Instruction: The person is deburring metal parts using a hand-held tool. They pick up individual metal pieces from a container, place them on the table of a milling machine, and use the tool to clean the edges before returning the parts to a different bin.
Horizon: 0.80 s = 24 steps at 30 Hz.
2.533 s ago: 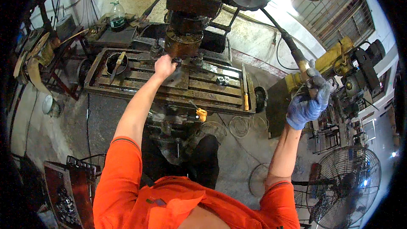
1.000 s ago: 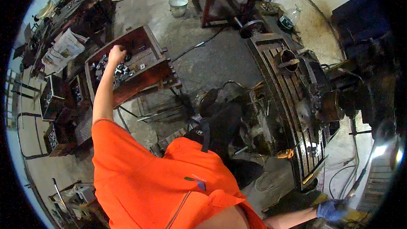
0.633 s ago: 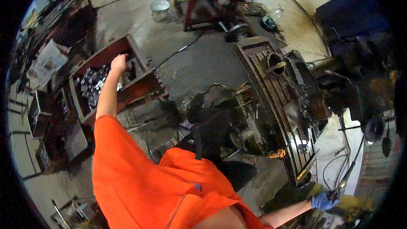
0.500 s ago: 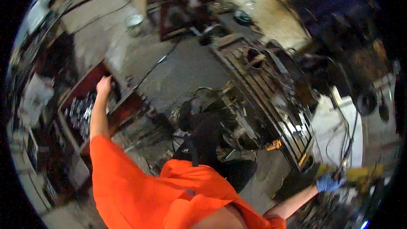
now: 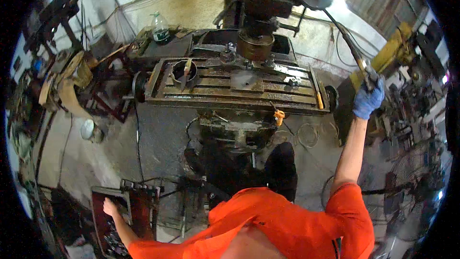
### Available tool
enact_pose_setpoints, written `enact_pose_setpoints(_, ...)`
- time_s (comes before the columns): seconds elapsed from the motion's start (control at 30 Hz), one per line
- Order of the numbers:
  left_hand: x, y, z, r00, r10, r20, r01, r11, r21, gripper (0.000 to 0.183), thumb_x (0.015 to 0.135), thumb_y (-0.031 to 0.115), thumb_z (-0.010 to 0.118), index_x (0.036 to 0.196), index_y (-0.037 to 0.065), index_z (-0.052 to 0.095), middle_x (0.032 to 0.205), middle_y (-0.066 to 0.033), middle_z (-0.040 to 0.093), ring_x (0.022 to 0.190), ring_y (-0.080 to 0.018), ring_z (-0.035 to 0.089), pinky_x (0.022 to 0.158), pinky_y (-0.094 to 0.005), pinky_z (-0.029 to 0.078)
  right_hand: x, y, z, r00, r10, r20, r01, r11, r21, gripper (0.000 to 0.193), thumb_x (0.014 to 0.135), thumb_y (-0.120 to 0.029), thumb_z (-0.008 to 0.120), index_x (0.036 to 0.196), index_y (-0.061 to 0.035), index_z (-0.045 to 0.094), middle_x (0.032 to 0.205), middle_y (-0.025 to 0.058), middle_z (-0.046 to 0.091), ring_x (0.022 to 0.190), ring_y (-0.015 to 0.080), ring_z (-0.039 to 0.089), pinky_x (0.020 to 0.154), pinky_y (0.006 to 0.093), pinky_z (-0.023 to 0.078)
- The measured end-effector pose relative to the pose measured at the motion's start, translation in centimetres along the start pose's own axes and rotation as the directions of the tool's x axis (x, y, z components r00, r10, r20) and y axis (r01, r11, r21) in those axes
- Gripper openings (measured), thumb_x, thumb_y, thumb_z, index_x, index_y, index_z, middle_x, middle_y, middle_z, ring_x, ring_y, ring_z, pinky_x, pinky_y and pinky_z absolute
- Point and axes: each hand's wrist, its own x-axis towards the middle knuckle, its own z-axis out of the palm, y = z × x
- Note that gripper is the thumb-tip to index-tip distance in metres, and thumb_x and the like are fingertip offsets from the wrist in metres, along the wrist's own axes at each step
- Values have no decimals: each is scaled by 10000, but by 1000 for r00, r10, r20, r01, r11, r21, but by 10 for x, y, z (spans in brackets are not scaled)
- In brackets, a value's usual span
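My bare left hand (image 5: pixel 109 207) is closed over a dark red metal box (image 5: pixel 98 196) at the lower left. Small metal pieces (image 5: pixel 115 244) lie in that box; whatever the hand may hold is too small to make out. At the right, my right hand (image 5: pixel 369 100) in a blue glove is raised and wrapped round the metal-tipped end of a long dark rod (image 5: pixel 352 45). That rod slopes up toward the milling machine head (image 5: pixel 268 5). Ahead of me stretches the slotted machine table (image 5: pixel 206 91), with a flat plate (image 5: pixel 247 80) under the spindle (image 5: pixel 256 43).
On the table's left part sits a dark bowl (image 5: pixel 184 73) with a brush (image 5: pixel 187 67) in it. An orange-yellow tool (image 5: pixel 279 117) hangs at the front edge. A plastic bottle (image 5: pixel 160 28) stands behind. Handwheels (image 5: pixel 139 86) project at the table's ends. Cables cross the floor.
My view has swung right and up to face the machine. My right hand appears higher, still on the rod's end; my left hand stays over the red box.
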Motion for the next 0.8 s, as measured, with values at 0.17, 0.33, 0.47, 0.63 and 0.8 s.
enact_pose_setpoints(0.17, -2, -28, -18, 998, -64, 3, 60, 914, -401, 272, 714, 241, 622, 791, -12, 559, 782, -185, 594, 739, -378, 574, 627, -447, 446, 11, 22, 2, 924, 380, 46, -308, 664, 682, 160, 878, -69, 456, 866, -15, 606, 818, 79, 601, 780, 170, 556, 702, 281, 451)
enact_pose_setpoints(0.33, -25, -45, -90, 873, -383, 301, 187, -308, -933, 393, 829, 251, 588, 1068, -56, 535, 914, -159, 599, 788, -257, 582, 720, -391, 460, 18, 12, -2, 960, 281, -17, -246, 867, 433, 311, 886, -264, 471, 831, 16, 596, 868, 101, 613, 802, 161, 551, 776, 290, 413)
enact_pose_setpoints(0.47, -23, -68, -150, 914, -317, 252, 7, -610, -792, 550, 868, 276, 522, 1233, -96, 347, 1207, -212, 441, 1082, -275, 469, 982, -365, 335, 29, 6, -4, 983, 174, -49, -149, 932, 329, 136, 853, -84, 498, 861, -6, 608, 851, 88, 623, 768, 150, 562, 710, 283, 445)
enact_pose_setpoints(0.63, 39, -31, -221, 966, -162, 200, -25, -832, -554, 497, 872, 280, 506, 1156, -118, 415, 1150, -206, 487, 1075, -263, 474, 1014, -373, 288, 45, 17, -9, 992, 96, -83, -67, 951, 301, 163, 803, 4, 485, 892, 5, 621, 835, 80, 629, 739, 146, 565, 688, 269, 452)
enact_pose_setpoints(0.8, 76, 75, -272, 997, 60, 57, 83, -713, -696, 282, 855, 164, 500, 1005, -75, 508, 967, -139, 585, 889, -225, 572, 916, -361, 408, 73, 4, 0, 973, 230, -34, -159, 765, 624, 205, 818, -69, 433, 896, 19, 601, 831, 62, 624, 712, 128, 541, 660, 239, 433)
